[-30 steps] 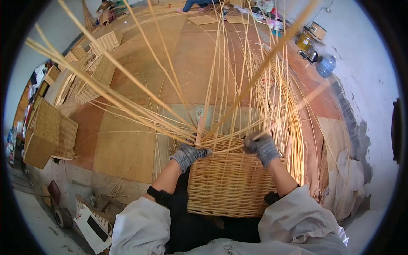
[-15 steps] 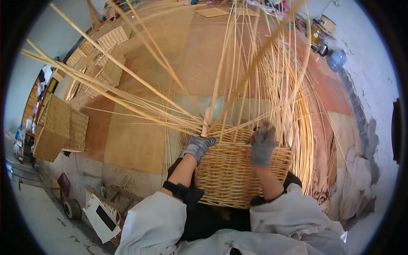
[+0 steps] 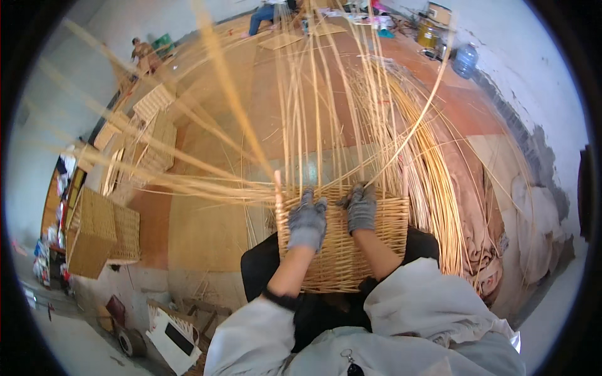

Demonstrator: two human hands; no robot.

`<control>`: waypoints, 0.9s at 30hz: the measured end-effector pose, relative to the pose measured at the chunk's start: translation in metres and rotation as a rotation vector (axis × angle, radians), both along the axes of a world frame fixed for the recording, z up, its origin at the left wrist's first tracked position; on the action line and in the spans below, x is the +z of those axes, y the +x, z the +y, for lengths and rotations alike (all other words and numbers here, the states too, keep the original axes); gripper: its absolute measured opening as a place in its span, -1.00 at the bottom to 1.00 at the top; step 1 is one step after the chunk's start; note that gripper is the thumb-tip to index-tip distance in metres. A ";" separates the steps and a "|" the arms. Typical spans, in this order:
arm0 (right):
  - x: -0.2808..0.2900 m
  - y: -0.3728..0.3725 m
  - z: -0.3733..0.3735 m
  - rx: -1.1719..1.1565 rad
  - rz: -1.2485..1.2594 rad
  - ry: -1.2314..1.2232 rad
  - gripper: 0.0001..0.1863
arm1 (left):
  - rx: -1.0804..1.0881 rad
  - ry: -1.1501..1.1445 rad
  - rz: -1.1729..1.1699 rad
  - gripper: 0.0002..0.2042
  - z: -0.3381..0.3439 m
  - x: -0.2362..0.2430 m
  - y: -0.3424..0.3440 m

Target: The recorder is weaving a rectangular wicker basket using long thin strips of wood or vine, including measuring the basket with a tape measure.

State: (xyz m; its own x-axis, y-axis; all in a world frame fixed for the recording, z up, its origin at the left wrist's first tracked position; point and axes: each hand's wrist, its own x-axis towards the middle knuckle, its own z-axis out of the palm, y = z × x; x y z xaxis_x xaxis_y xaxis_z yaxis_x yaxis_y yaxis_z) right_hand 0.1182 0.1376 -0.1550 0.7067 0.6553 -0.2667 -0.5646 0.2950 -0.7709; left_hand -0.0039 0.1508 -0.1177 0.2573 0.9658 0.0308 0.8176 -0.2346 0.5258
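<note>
A half-woven wicker basket [image 3: 342, 257] rests on my lap, with a straight peg-like post [image 3: 279, 188] at its left corner. Long pale willow rods [image 3: 318, 119] rise from its far edge, and others fan out to the left. My left hand [image 3: 307, 222], in a grey glove, grips the weave near the top edge, its fingers bent over it. Just to its right, my gloved right hand [image 3: 361, 210] is closed at the same edge, round a slanting willow rod [image 3: 411, 128] that runs up and right. Its fingertips are partly hidden.
A thick bundle of rods [image 3: 442, 213] lies on the floor to the right, beside brown cloth [image 3: 480, 232]. Finished wicker baskets [image 3: 94, 232] stand at the left. Farther off are a blue water bottle [image 3: 465, 61] and another person's leg [image 3: 260, 19].
The basket sits turned more squarely towards me. My left hand has left the corner post for the middle of the edge, and my right hand has come left beside it. The left rods swing, blurred.
</note>
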 end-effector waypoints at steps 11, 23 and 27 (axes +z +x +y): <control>0.059 0.095 -0.043 0.491 -0.819 -0.222 -0.80 | -0.246 -0.475 0.003 -0.50 0.027 -0.030 0.001; -0.030 0.115 -0.045 0.526 -0.305 0.456 -0.62 | -0.317 -0.779 0.182 -0.33 0.055 -0.012 0.012; 0.032 0.066 -0.063 0.310 -0.239 0.191 -0.62 | 0.052 -0.559 0.315 -0.29 0.034 0.003 0.044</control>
